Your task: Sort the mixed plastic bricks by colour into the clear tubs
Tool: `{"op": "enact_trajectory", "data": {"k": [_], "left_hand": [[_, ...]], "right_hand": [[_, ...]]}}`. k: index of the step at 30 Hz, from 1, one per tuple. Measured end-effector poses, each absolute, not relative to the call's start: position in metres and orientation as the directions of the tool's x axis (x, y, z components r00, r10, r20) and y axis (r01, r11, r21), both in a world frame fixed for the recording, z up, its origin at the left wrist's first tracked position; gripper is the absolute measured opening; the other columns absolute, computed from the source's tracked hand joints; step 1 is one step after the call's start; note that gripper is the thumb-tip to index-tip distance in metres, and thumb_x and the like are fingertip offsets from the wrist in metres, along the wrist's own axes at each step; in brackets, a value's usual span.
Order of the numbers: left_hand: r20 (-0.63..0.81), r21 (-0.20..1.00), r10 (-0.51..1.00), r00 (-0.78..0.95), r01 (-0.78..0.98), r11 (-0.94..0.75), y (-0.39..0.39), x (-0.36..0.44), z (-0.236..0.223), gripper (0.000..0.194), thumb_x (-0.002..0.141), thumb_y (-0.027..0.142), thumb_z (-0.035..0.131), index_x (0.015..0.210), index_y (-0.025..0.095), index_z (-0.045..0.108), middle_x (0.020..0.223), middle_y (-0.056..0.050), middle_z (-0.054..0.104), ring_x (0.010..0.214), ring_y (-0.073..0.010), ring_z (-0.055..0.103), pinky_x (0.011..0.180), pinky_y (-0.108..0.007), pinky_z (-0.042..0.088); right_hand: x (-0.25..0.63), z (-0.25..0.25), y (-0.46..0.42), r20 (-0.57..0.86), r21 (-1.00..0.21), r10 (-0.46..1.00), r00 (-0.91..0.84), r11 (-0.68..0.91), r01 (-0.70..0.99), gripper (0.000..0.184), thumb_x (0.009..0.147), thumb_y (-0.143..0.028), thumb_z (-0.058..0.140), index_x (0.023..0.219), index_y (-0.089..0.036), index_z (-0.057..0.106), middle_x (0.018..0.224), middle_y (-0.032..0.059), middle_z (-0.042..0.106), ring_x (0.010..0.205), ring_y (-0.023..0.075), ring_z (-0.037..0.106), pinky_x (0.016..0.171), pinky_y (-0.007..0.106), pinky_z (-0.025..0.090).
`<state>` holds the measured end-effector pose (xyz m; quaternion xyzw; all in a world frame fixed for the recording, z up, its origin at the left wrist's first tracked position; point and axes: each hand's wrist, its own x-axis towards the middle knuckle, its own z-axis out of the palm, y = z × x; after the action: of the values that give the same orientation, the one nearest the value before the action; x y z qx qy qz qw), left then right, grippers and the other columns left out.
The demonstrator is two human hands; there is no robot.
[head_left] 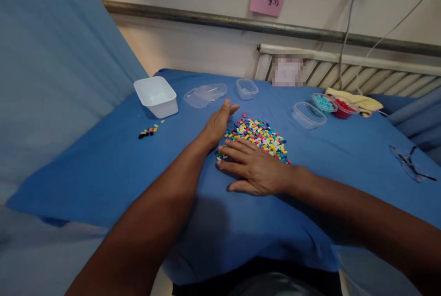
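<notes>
Both hands are laid flat with fingers extended against a pile of coloured beads on a blue-covered table: the left hand is pressed edge-on to the pile's left side, the right hand along its near edge, nothing being gripped. A white tub, clear containers and a few stray beads are seen farther out.

Multicoloured beads, blue cloth
</notes>
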<state>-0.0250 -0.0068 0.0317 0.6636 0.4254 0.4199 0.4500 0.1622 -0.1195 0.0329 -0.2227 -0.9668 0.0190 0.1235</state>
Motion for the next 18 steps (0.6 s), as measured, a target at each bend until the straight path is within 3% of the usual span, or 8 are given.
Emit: {"op": "enact_trajectory", "data": {"k": [4,8,10,14,18], "left_hand": [[0.165,0.975,0.980,0.110,0.135,-0.179,0.007,-0.041,0.033,0.096,0.109,0.083,0.014,0.153,0.015,0.064,0.160,-0.017,0.062,0.150,-0.0281,0.059,0.125,-0.045,0.046],[0.093,0.982,0.994,0.062,0.162,-0.102,0.011,-0.045,0.032,0.100,0.108,0.082,0.006,0.155,0.014,0.063,0.159,-0.019,0.062,0.147,-0.0283,0.062,0.123,-0.044,0.048],[0.089,0.981,0.992,0.094,0.165,-0.103,0.008,-0.042,0.031,0.096,0.109,0.080,0.011,0.154,0.012,0.063,0.157,-0.019,0.064,0.145,-0.0289,0.063,0.123,-0.044,0.048],[0.118,0.967,0.980,0.161,0.204,-0.150,0.002,-0.035,0.032,0.091,0.111,0.078,0.016,0.153,0.014,0.064,0.157,-0.018,0.064,0.147,-0.0306,0.061,0.124,-0.046,0.047],[0.154,0.934,0.958,0.241,0.280,-0.221,-0.001,-0.033,0.028,0.094,0.109,0.082,0.018,0.155,0.013,0.064,0.160,-0.017,0.062,0.149,-0.0323,0.059,0.128,-0.048,0.044]], "right_hand": [[0.128,0.032,-0.099,0.258,-0.036,0.325,-0.910,0.944,0.327,0.051,0.117,-0.053,0.044,0.140,-0.021,0.076,0.157,0.0134,0.069,0.151,0.0302,0.057,0.135,0.056,0.031],[0.131,0.032,-0.076,0.286,-0.044,0.459,-0.841,0.883,0.466,0.042,0.118,-0.036,0.044,0.120,-0.022,0.083,0.139,0.0113,0.080,0.132,0.0290,0.070,0.126,0.055,0.042],[0.140,0.035,-0.063,0.283,-0.069,0.519,-0.807,0.850,0.523,0.041,0.117,-0.037,0.046,0.124,-0.020,0.082,0.141,0.0132,0.078,0.133,0.0312,0.070,0.123,0.055,0.045],[0.167,0.038,-0.039,0.200,-0.152,0.639,-0.743,0.769,0.621,0.052,0.116,-0.045,0.045,0.152,-0.017,0.070,0.163,0.0193,0.063,0.156,0.0373,0.054,0.129,0.063,0.039],[0.202,0.034,-0.033,0.124,-0.285,0.710,-0.693,0.694,0.661,0.063,0.118,-0.051,0.034,0.165,-0.015,0.057,0.170,0.0204,0.055,0.162,0.0355,0.046,0.133,0.063,0.036]]}}
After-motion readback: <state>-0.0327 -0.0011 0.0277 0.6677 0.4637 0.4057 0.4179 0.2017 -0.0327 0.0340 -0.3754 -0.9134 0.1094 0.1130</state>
